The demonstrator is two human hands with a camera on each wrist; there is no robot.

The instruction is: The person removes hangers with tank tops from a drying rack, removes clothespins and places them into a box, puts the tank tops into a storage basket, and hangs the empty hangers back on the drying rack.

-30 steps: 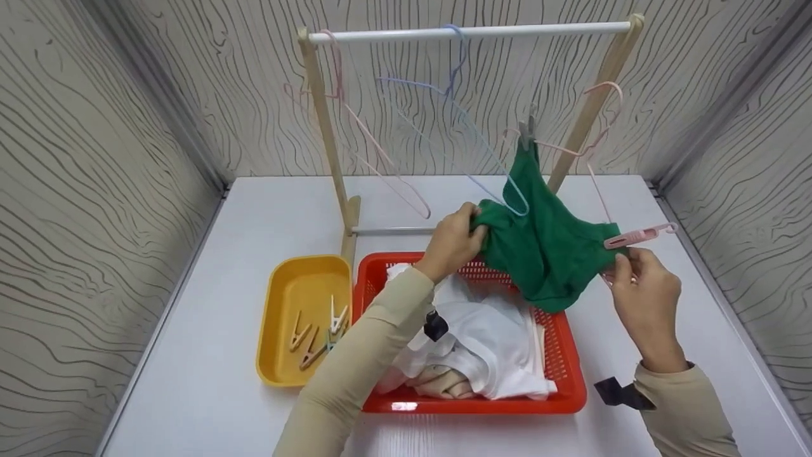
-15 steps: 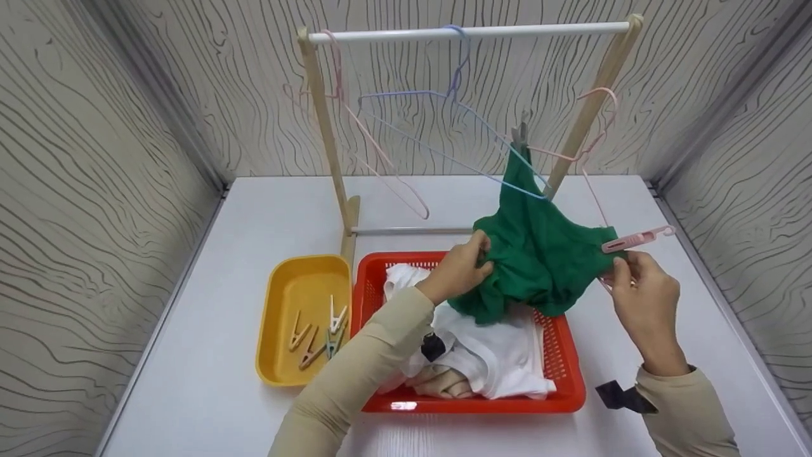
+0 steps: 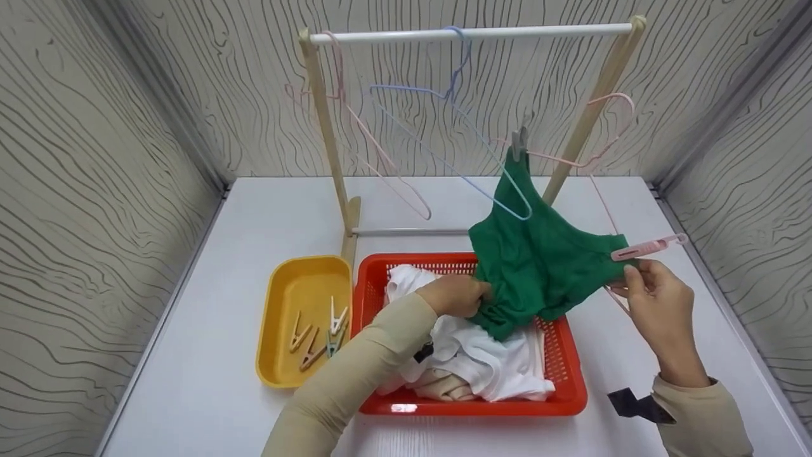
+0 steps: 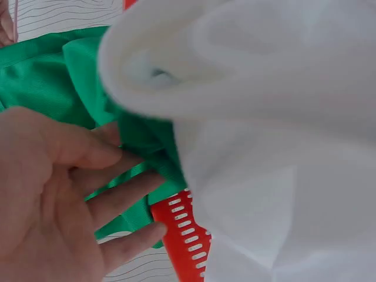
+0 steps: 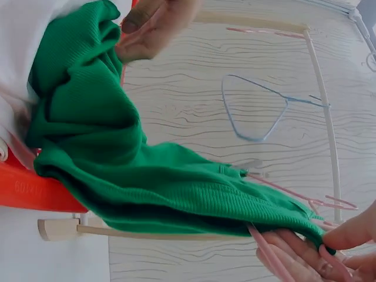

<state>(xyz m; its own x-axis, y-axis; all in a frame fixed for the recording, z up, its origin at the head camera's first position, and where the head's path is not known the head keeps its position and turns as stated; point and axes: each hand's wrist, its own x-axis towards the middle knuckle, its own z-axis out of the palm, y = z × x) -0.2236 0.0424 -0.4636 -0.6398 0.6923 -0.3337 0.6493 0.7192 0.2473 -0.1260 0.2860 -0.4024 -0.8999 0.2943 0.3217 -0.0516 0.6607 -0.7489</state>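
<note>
A green garment (image 3: pixel 545 254) with a ribbed band (image 5: pixel 194 202) hangs from a pink hanger (image 3: pixel 620 132). A grey clothespin (image 3: pixel 519 145) clips its far corner; a pink clothespin (image 3: pixel 646 248) sits at the near right corner. My right hand (image 3: pixel 663 304) pinches that right corner between thumb and fingers, along with the hanger's end. At the garment's lower left, my left hand (image 3: pixel 455 295) touches the cloth; the left wrist view shows its fingers (image 4: pixel 126 197) fairly straight and loose against the folds. White clothes (image 4: pixel 247 194) fill much of that view.
A red basket (image 3: pixel 472 408) holds white and beige clothes below the garment. Left of it, a yellow tray (image 3: pixel 273 317) contains several clothespins (image 3: pixel 335 317). A rack bar (image 3: pixel 507 33) carries a blue hanger (image 3: pixel 412 89) and another pink hanger (image 3: pixel 380 152).
My left hand has moved down the garment's left side and its hold has loosened, letting the cloth drop over the basket. My right hand has shifted slightly right and down. The blue hanger has swung.
</note>
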